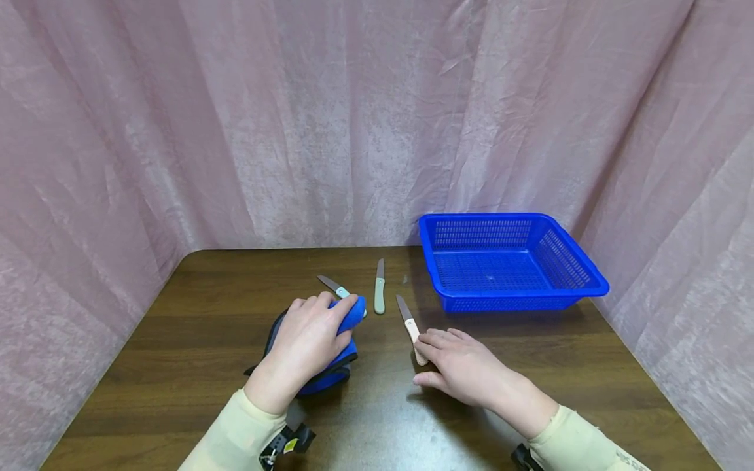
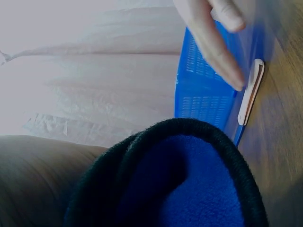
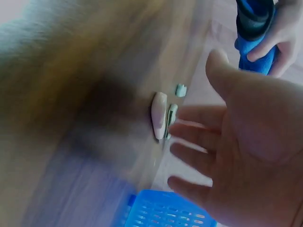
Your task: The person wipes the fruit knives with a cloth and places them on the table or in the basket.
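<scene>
My left hand (image 1: 309, 335) grips a folded blue cloth (image 1: 351, 315) with black edging, left of the table's middle. The cloth's dark rim fills the lower part of the left wrist view. My right hand (image 1: 465, 367) reaches over the table with fingers extended, its fingertips right at the pale pink handle of a small knife (image 1: 413, 330). That knife lies with its blade pointing away from me. Farther back lies a knife with a light green handle (image 1: 379, 296). Another knife with a pale blue-green handle (image 1: 340, 292) is partly hidden behind the left hand and cloth.
A blue plastic basket (image 1: 501, 304) with perforated walls stands at the back right of the brown wooden table (image 1: 194, 340). Pink curtains (image 1: 306, 131) hang behind the table and along its sides.
</scene>
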`<state>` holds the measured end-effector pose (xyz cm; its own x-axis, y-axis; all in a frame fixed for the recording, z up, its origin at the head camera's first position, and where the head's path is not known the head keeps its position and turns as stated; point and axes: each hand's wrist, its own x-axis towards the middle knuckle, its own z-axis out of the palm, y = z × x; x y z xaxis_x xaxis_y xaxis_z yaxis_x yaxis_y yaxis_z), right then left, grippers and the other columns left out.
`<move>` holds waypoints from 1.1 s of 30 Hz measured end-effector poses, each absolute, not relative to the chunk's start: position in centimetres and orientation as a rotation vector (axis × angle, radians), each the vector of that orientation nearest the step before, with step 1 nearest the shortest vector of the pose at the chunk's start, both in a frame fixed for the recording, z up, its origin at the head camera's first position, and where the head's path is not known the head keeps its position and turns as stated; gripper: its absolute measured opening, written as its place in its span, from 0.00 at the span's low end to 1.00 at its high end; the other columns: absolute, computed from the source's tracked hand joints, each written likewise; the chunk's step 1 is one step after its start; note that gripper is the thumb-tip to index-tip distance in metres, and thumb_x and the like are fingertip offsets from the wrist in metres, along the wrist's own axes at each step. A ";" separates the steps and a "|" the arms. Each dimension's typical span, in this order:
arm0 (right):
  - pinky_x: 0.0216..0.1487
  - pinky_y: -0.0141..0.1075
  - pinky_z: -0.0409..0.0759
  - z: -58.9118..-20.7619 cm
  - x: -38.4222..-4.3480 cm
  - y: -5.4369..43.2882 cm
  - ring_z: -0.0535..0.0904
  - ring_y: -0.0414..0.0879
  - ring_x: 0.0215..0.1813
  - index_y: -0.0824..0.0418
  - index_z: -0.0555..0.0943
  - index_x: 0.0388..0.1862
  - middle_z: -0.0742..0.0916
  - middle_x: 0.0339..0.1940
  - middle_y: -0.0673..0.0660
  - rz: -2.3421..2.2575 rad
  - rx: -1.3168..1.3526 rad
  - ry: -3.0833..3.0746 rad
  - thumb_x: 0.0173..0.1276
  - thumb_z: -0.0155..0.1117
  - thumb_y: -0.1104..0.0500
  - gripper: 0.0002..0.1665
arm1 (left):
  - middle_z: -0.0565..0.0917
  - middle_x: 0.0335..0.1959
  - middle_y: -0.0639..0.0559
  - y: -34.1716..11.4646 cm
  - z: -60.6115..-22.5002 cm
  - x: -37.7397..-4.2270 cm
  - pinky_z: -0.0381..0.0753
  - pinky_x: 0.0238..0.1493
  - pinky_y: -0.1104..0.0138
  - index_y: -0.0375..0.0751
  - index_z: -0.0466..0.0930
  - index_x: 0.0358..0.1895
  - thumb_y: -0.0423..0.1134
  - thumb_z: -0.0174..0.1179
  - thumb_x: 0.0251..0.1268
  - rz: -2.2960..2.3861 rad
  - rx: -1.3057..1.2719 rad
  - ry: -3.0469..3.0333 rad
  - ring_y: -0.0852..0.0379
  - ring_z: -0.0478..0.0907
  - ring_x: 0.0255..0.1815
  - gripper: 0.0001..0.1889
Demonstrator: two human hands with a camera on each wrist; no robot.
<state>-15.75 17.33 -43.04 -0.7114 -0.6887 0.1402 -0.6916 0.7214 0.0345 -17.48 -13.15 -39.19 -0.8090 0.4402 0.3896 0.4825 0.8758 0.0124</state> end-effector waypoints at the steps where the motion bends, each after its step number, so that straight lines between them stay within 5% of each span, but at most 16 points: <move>1: 0.72 0.56 0.79 -43.0 -16.0 17.2 0.82 0.57 0.72 0.65 0.86 0.69 0.87 0.67 0.60 0.038 1.083 -2.788 0.80 0.67 0.37 0.36 | 0.89 0.51 0.41 -13.1 -39.2 -17.5 0.84 0.51 0.45 0.46 0.85 0.71 0.43 0.77 0.67 -0.157 -0.680 -2.668 0.41 0.88 0.47 0.29; 6: 0.58 0.54 0.86 -43.0 -17.0 16.2 0.87 0.59 0.59 0.65 0.86 0.65 0.89 0.58 0.60 0.054 0.845 -2.837 0.77 0.72 0.39 0.34 | 0.89 0.52 0.41 -13.1 -39.1 -17.5 0.84 0.52 0.45 0.47 0.85 0.71 0.44 0.76 0.68 -0.163 -0.674 -2.688 0.41 0.88 0.48 0.29; 13: 0.33 0.50 0.84 -43.5 -18.2 14.8 0.82 0.54 0.33 0.62 0.85 0.43 0.82 0.33 0.55 0.050 0.614 -2.824 0.73 0.76 0.39 0.26 | 0.89 0.53 0.41 -12.9 -39.0 -17.5 0.84 0.53 0.45 0.47 0.85 0.72 0.44 0.76 0.68 -0.158 -0.676 -2.702 0.41 0.88 0.49 0.29; 20: 0.29 0.51 0.83 -43.7 -19.3 13.8 0.86 0.55 0.32 0.62 0.81 0.35 0.81 0.28 0.55 0.064 0.510 -2.910 0.71 0.78 0.38 0.28 | 0.89 0.54 0.40 -12.9 -39.0 -17.5 0.84 0.54 0.44 0.47 0.85 0.72 0.45 0.76 0.69 -0.164 -0.672 -2.719 0.40 0.88 0.50 0.29; 33: 0.35 0.53 0.85 -44.4 -20.6 12.9 0.87 0.57 0.37 0.62 0.81 0.37 0.83 0.32 0.57 0.064 0.409 -3.042 0.70 0.79 0.36 0.30 | 0.89 0.53 0.40 -13.0 -39.1 -17.5 0.84 0.53 0.44 0.47 0.85 0.72 0.44 0.77 0.68 -0.168 -0.671 -2.723 0.40 0.88 0.49 0.29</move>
<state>-20.56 12.88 -44.41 -0.9620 -0.2620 0.0766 -0.2650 0.9638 -0.0314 -17.52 -12.97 -39.06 -0.8343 0.4310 0.3438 0.4699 0.8820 0.0345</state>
